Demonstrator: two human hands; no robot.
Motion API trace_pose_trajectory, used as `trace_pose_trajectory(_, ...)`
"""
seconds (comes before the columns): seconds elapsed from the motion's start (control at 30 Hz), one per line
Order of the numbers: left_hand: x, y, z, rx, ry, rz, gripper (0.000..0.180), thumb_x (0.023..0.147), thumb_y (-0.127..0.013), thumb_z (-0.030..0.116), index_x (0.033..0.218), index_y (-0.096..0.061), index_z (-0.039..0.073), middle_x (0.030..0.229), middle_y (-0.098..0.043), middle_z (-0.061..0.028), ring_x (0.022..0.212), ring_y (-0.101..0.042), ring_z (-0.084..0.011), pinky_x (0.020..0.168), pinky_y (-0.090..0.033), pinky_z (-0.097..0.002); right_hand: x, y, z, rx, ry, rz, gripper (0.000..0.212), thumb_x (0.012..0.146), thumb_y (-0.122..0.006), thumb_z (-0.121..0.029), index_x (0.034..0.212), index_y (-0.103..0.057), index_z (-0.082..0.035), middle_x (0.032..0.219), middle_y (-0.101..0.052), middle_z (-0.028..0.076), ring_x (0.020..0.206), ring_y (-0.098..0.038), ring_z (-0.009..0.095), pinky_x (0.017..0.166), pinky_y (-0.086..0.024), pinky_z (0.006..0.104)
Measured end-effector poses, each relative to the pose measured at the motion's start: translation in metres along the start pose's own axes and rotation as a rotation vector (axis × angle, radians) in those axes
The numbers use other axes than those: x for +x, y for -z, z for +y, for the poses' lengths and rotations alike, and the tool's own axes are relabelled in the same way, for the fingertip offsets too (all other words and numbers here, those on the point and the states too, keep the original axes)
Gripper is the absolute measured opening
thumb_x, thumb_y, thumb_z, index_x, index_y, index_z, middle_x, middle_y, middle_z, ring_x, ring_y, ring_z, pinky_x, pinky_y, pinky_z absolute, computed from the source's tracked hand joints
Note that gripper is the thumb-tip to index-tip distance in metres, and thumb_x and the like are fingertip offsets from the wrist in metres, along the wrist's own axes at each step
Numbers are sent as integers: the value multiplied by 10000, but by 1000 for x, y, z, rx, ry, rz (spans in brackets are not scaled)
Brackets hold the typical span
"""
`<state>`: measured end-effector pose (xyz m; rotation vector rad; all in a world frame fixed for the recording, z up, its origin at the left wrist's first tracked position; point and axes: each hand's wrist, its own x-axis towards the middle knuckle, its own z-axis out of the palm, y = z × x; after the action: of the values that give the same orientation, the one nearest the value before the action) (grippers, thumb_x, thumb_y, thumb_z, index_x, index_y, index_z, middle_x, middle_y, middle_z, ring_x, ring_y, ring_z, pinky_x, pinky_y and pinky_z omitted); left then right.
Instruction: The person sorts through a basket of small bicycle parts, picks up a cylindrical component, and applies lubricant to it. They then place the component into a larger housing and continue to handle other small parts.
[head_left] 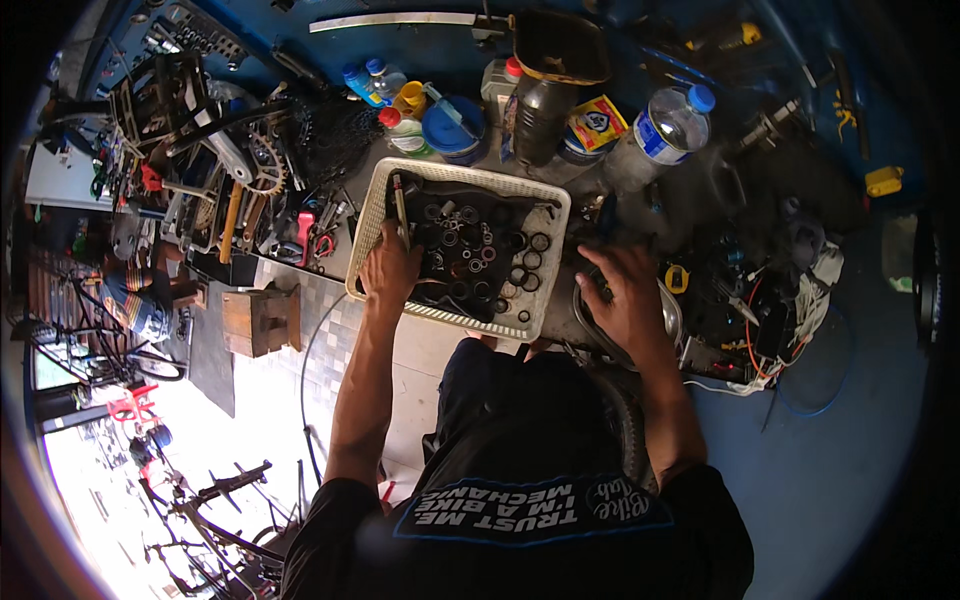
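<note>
A cream plastic basket [460, 175] sits at the bench's front edge, with many small bearing rings [448, 235] and washers on dark material inside. At its left rim, my left hand [390, 265] is closed around a slim, pale rod-like tool [401, 205] with a red mark near its tip; its exact kind is unclear. To the basket's right, my right hand [628, 300] hovers over a round, shiny metal bowl [673, 315], thumb and fingers apart, holding nothing visible. The hand partly hides the bowl.
Behind the basket stand a blue tub [453, 130], a dark bottle [540, 120] and a clear, blue-capped jug [660, 135]. Bike parts [225, 150] crowd the left bench; wires and tools [755, 300] clutter the right. A wooden box [260, 322] sits left, near a hose [306, 385].
</note>
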<state>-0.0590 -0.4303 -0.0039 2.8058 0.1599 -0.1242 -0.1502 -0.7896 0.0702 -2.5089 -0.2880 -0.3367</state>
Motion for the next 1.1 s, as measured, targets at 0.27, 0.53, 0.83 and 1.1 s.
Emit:
trace_pose_trajectory(0.27,5,20,3,120,66,-1,380,944,-627,155,1299,-504,92,966,-745,-290,924,-741,-484,780,-573,-616,26,-20,-17,55,79,-15,363,922,-773,-166,1270,-701,-95,1148,-705,104,1094,-626,317,990,-490,467)
trace_pose_trajectory(0.53,16,31,-25,319,-171,-18,183,975,-594,60,1153,-561,87,1009,-744,-195,920,-770,-410,734,-642,-518,51,-50,-43,83,106,-72,375,936,-762,-173,1295,-684,-96,1129,-704,121,1054,-650,332,970,-488,470)
trace_pose_trajectory(0.83,1,48,-24,-9,-269,67,166,977,-637,82,1141,-608,83,1099,-711,-220,932,-736,-444,765,-616,-537,53,-87,-53,-31,94,-97,432,913,-784,-207,1321,-675,-113,1151,-687,108,1079,-637,324,955,-490,468)
trace_pose_trajectory(1.1,-44,58,2,-529,-376,-83,243,949,-770,205,1154,-706,92,1055,-759,-149,959,-748,-380,779,-594,-466,49,-118,-34,-393,24,-249,535,840,-781,-146,1365,-682,-125,1321,-623,122,1267,-545,314,1087,-400,493)
